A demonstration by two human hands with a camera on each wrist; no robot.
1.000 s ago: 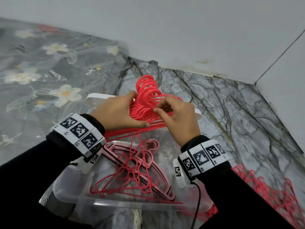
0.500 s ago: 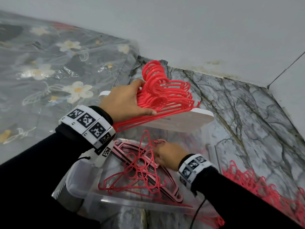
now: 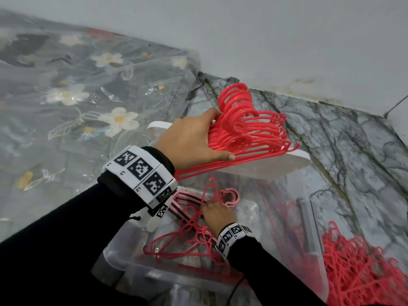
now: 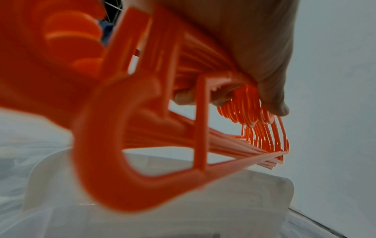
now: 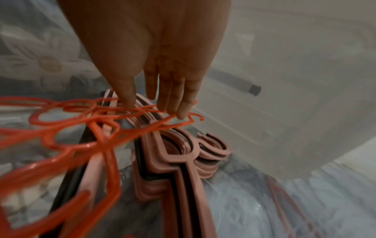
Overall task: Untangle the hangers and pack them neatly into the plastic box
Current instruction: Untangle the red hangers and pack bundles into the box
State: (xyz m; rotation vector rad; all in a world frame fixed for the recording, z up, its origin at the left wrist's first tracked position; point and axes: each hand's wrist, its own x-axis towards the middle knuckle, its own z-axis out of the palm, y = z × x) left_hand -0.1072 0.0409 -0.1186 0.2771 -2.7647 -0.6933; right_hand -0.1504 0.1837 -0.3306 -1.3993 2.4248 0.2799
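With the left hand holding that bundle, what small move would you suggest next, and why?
Probably flatten the loose red hangers in the box with the right hand: they lie crooked across the pink stack, and the left hand holds its bundle above.

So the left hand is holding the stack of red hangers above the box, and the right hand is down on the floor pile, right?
Not quite. The left hand does hold the red hanger stack, but the head view shows the right hand inside the plastic box, touching hangers there.
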